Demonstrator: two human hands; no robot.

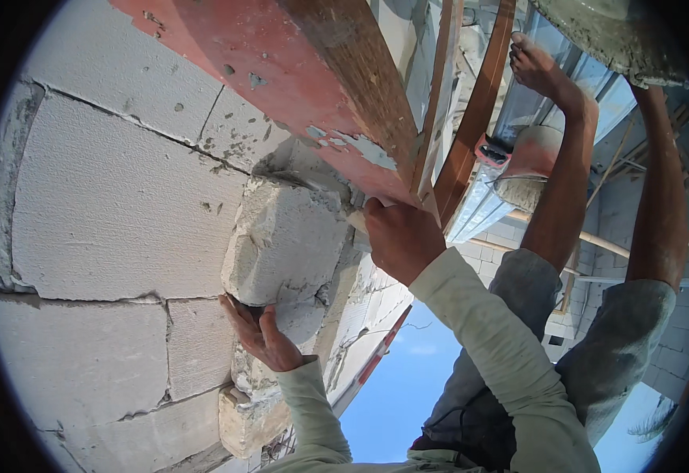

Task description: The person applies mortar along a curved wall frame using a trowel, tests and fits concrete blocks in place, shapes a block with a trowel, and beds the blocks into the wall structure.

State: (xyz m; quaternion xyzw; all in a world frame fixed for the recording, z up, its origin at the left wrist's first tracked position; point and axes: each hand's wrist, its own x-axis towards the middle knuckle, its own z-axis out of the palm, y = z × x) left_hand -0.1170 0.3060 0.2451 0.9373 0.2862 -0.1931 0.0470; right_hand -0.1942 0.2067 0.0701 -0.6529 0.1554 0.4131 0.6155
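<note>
A rough, broken piece of pale aerated concrete block [285, 236] sits in the gap at the end of the block wall [116, 213]. My left hand [270, 340] is closed at its lower edge, with the fingers on the wall side and the thumb beneath. Near the block's upper right corner, my right hand [402, 240] is curled into a grip just below the end of a red-painted wooden beam [313, 87]. Something pale and narrow [357, 220] sticks out past its fingers toward the block; most of it is hidden by the hand.
Beyond my bare legs [565, 197] lie a red bucket [530, 162] and a mortar-crusted container [620, 39]. A brown timber [477, 118] runs beside the beam. Another rough block [250, 422] juts out below my left hand. Open sky shows past the wall's edge.
</note>
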